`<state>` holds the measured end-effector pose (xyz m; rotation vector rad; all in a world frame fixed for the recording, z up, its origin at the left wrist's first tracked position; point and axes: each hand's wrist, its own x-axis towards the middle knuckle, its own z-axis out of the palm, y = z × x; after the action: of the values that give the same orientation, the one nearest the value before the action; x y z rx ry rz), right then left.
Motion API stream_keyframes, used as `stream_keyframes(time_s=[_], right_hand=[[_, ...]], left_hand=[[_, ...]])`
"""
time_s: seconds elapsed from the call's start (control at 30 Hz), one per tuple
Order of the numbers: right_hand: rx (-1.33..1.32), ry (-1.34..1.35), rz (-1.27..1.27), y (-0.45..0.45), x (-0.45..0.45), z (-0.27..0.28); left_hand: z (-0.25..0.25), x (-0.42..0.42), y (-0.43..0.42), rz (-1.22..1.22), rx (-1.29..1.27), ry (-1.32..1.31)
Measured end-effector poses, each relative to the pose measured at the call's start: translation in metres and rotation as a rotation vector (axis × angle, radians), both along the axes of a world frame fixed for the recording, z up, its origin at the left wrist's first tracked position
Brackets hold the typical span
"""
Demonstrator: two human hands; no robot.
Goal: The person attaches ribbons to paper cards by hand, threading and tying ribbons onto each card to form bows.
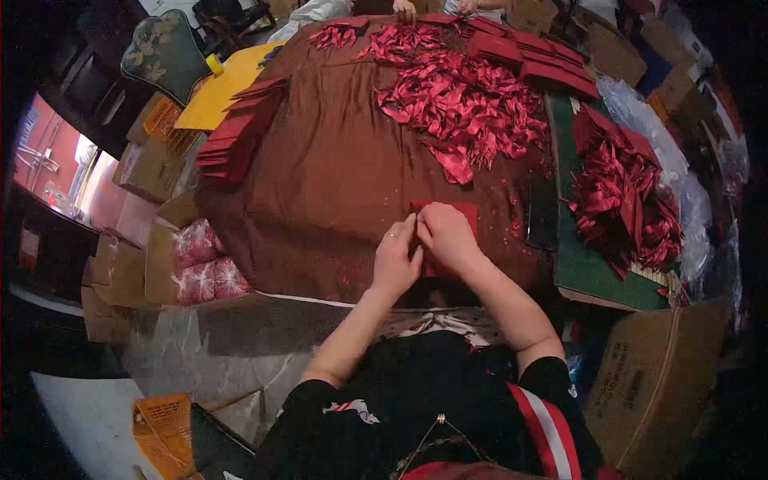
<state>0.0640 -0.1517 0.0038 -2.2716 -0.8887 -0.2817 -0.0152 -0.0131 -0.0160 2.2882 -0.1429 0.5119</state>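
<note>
On the brown cloth-covered table point(320, 160), a flat red piece point(466, 214) lies near the front edge, partly hidden by my hands. My right hand point(445, 232) rests over it with the fingers curled and pressed together at its upper left part. Beside it, my left hand point(398, 254) touches the piece's left edge, its fingertips close to those of my right hand. Whatever is between the fingertips is too small to make out. Beyond my hands lies a large heap of shiny red ribbons point(464, 104).
Red stacks point(240, 132) stand at the table's left, others point(552, 64) at the back right. A dark phone point(542, 216) and a red ribbon pile point(624, 192) are right. Boxes flank the table. Another person's hands point(405, 10) show at the far edge.
</note>
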Motion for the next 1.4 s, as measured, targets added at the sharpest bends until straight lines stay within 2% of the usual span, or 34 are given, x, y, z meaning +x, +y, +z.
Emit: stream_keyframes(time_s=[0.07,0.13,0.27,0.33,0.4,0.47,0.5,0.53,0.6,0.63,0.7,0.8,0.83,0.9,0.97,1.03,1.07,1.13,1.17,1.23,1.27,1.33,1.4], right_hand=[[-0.032,-0.083,0.012,0.003,-0.002,-0.003],[0.048,-0.062,0.083,-0.004,0.002,-0.001],[0.154,0.137,0.029,-0.017,0.006,0.0],[0.183,0.16,0.024,-0.018,0.006,-0.005],[0.257,0.181,-0.01,-0.015,0.002,-0.009],[0.293,0.246,-0.038,-0.007,0.0,-0.01],[0.326,0.313,-0.061,-0.005,-0.001,-0.011],[0.35,0.265,-0.034,-0.004,0.001,-0.016],[0.324,0.329,-0.031,-0.008,0.002,-0.006],[0.32,0.351,-0.022,-0.011,0.004,-0.005],[0.164,0.256,-0.048,-0.014,0.004,0.002],[0.115,0.202,-0.022,-0.017,0.015,-0.012],[0.147,0.261,-0.017,-0.015,0.019,-0.014],[0.09,0.169,-0.095,-0.014,0.03,-0.015],[0.152,0.205,-0.064,-0.015,0.04,-0.013],[0.094,0.181,-0.095,-0.011,0.048,-0.017],[0.112,0.162,-0.092,-0.008,0.051,-0.021],[0.129,0.224,-0.058,-0.008,0.055,-0.015],[0.245,0.307,0.012,-0.012,0.055,-0.012],[0.393,0.432,0.081,-0.028,0.057,-0.01],[0.407,0.294,0.057,-0.039,0.059,-0.008],[0.363,0.055,-0.005,-0.064,0.049,0.008],[0.077,-0.208,0.06,-0.094,0.039,0.03]], left_hand=[[0.003,-0.003,-0.002,0.023,0.005,0.038],[0.006,-0.002,0.002,-0.018,-0.026,-0.027],[-0.01,0.014,0.026,-0.203,-0.338,0.112],[-0.023,0.025,0.037,-0.227,-0.348,0.2],[-0.015,0.03,0.033,-0.186,-0.381,0.175],[-0.003,0.031,0.031,-0.06,-0.197,0.219],[-0.002,0.033,0.028,-0.027,-0.192,0.159],[0.0,0.034,0.029,-0.026,-0.19,0.158],[0.005,0.039,0.032,-0.014,0.057,0.027],[0.006,0.042,0.034,-0.034,0.091,0.007],[0.004,0.054,0.04,-0.064,0.238,-0.11],[0.002,0.075,0.047,-0.108,0.414,-0.135],[0.002,0.079,0.05,-0.098,0.432,-0.1],[0.007,0.093,0.07,0.031,0.442,-0.091],[0.011,0.106,0.105,0.191,0.437,-0.114],[0.021,0.107,0.118,0.24,0.449,-0.076],[0.014,0.111,0.121,0.186,0.233,0.061],[0.022,0.093,0.098,0.279,0.486,-0.114],[0.021,0.083,0.087,0.298,0.536,-0.109],[0.022,0.055,0.058,0.161,0.359,-0.179],[0.016,0.044,0.047,0.101,0.324,-0.046],[0.006,0.028,0.029,0.138,0.329,0.121],[-0.004,0.028,0.027,0.157,0.295,0.094]])
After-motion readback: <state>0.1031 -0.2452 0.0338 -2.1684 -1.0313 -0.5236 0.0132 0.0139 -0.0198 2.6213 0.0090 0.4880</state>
